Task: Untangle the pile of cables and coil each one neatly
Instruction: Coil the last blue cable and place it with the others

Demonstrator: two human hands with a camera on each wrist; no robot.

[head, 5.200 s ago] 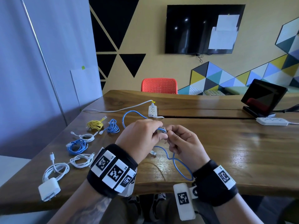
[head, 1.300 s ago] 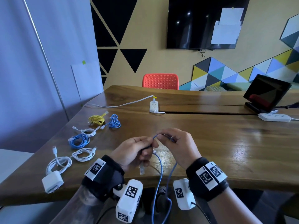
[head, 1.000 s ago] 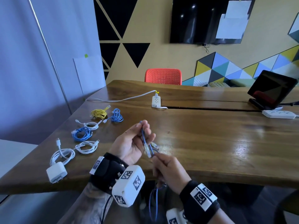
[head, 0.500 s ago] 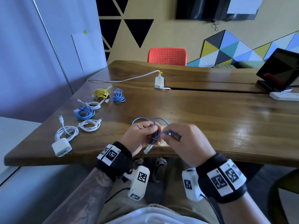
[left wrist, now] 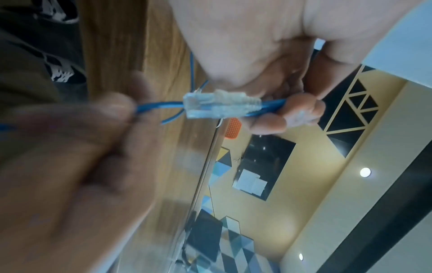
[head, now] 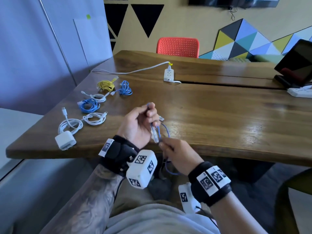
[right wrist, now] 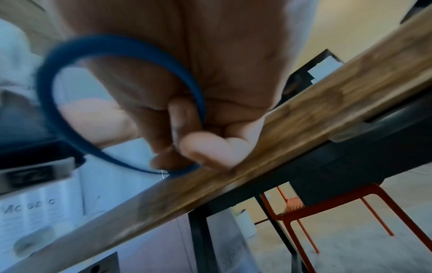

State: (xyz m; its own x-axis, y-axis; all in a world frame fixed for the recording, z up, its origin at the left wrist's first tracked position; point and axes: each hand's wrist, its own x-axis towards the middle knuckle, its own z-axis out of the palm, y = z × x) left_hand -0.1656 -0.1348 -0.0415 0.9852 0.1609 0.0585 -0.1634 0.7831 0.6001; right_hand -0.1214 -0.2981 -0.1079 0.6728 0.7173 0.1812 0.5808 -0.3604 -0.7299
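A thin blue network cable (head: 164, 130) with clear plugs (left wrist: 219, 106) is held in both hands over the table's near edge. My left hand (head: 145, 119) grips folded strands of it, with a plug hanging below the fingers. Just under it my right hand (head: 170, 149) pinches the cable, and a loop (right wrist: 70, 77) curls round behind that hand. Several coiled cables lie at the left: yellow (head: 105, 85), blue (head: 125, 88), white (head: 98, 97), blue (head: 88, 105), white (head: 94, 118), and a white one with a charger block (head: 65, 141).
A white power strip (head: 168, 75) with its lead lies mid-table. At the right stand a dark tablet on a stand (head: 297, 65) and another power strip (head: 300, 92). A red chair (head: 177, 47) is beyond the wooden table (head: 219, 115).
My left hand has risen and turned palm-up with the folded cable. My right hand dropped below it to the table edge, drawing the cable downward.
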